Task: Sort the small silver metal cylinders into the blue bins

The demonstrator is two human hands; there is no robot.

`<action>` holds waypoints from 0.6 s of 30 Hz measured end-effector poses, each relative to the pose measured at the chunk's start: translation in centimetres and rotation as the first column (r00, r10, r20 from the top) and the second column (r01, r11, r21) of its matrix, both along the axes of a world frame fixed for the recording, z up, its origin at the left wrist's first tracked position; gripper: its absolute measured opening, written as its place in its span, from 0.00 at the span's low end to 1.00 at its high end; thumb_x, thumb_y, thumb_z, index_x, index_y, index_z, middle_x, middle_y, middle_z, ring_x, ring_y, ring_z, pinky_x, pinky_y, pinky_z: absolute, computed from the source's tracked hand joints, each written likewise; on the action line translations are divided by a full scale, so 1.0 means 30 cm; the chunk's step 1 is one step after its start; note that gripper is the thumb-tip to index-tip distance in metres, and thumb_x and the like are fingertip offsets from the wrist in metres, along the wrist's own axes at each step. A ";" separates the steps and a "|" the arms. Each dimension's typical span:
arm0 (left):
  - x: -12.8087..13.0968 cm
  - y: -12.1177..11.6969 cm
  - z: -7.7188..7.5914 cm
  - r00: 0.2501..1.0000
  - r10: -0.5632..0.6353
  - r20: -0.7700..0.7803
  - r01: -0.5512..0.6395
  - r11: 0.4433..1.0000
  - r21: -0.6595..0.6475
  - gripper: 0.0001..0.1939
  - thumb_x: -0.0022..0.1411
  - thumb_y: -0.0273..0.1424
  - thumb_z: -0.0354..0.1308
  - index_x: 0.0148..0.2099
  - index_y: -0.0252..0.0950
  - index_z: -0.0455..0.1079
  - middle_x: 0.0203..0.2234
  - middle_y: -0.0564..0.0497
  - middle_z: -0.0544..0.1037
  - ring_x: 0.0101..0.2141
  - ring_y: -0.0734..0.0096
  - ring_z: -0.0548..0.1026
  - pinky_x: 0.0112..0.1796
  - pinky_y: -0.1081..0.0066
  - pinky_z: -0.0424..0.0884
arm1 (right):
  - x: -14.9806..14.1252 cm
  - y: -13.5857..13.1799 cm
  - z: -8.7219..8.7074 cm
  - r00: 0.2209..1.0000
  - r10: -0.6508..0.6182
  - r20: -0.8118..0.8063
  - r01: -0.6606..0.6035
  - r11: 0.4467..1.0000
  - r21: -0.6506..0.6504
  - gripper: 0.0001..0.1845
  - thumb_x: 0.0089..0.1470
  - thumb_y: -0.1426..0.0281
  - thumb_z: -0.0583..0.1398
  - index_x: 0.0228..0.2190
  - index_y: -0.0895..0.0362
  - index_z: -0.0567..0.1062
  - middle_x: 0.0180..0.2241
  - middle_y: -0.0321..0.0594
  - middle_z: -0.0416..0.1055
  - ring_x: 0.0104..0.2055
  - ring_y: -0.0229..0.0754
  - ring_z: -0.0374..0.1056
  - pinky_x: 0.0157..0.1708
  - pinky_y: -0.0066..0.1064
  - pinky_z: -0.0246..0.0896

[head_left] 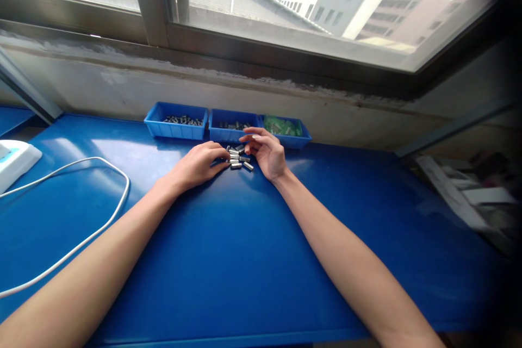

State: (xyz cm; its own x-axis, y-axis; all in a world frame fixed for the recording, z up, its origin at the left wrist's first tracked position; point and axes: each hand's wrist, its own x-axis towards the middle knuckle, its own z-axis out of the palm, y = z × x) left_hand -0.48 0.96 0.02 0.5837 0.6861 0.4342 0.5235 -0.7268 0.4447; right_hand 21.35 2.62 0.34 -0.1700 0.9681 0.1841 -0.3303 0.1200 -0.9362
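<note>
Flanking metal pieces (234, 156) mid-frame, perhaps to corral them, with fingers apart on right hand (266, 153), curled on left hand (202, 163), can't tell if clamped.

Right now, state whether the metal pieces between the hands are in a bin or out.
Out: the metal pieces lie on the blue tabletop, in front of the middle bin.

Tabletop (228, 261) open between left forearm (101, 253) and right forearm (346, 244); metal pieces (234, 161) and bin row (224, 134) block way ahead; white cable (98, 158) loops across left side.
</note>
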 end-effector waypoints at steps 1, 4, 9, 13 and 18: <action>0.000 -0.002 0.002 1.000 0.004 -0.003 -0.004 1.000 0.001 0.08 0.66 0.32 0.59 0.42 0.37 0.78 0.38 0.46 0.81 0.40 0.62 0.78 0.44 0.66 0.71 | 0.000 0.001 0.000 1.000 -0.002 0.000 0.002 1.000 -0.003 0.14 0.50 0.67 0.60 0.39 0.56 0.80 0.33 0.40 0.79 0.28 0.38 0.67 0.31 0.32 0.62; 0.000 -0.007 0.008 1.000 0.009 -0.003 -0.009 1.000 -0.003 0.06 0.65 0.32 0.60 0.40 0.36 0.76 0.36 0.47 0.80 0.38 0.63 0.77 0.42 0.67 0.71 | 0.000 0.002 0.001 1.000 -0.012 0.008 0.012 1.000 -0.009 0.14 0.49 0.67 0.60 0.39 0.56 0.80 0.33 0.40 0.79 0.27 0.38 0.67 0.31 0.32 0.61; 0.001 -0.016 0.014 0.999 0.019 0.032 -0.019 1.000 -0.012 0.04 0.63 0.31 0.61 0.40 0.36 0.74 0.35 0.49 0.79 0.37 0.66 0.77 0.40 0.69 0.71 | 0.000 0.001 0.000 1.000 -0.007 0.006 0.007 1.000 -0.003 0.14 0.49 0.67 0.60 0.39 0.56 0.79 0.33 0.40 0.79 0.27 0.38 0.67 0.31 0.32 0.61; 0.004 -0.017 0.012 0.999 0.010 0.033 -0.010 1.000 -0.010 0.10 0.62 0.34 0.62 0.45 0.36 0.75 0.38 0.48 0.80 0.38 0.64 0.77 0.41 0.68 0.72 | -0.001 0.001 -0.001 1.000 -0.003 0.000 0.003 1.000 0.001 0.14 0.50 0.67 0.60 0.39 0.56 0.80 0.33 0.40 0.79 0.27 0.37 0.67 0.31 0.32 0.61; 0.010 -0.012 0.001 0.999 -0.047 0.014 0.047 0.999 0.017 0.12 0.67 0.34 0.57 0.49 0.38 0.77 0.42 0.46 0.80 0.42 0.62 0.78 0.44 0.67 0.72 | 0.000 0.003 -0.001 1.000 0.003 -0.014 -0.003 1.000 0.002 0.14 0.50 0.68 0.60 0.39 0.57 0.80 0.33 0.40 0.79 0.27 0.37 0.68 0.31 0.31 0.61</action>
State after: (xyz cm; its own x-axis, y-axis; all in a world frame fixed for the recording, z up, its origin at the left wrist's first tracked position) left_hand -0.18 0.60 0.04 0.6087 0.6509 0.4537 0.4822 -0.7576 0.4399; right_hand 21.33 2.71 0.31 -0.1704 0.9673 0.1879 -0.3436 0.1204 -0.9314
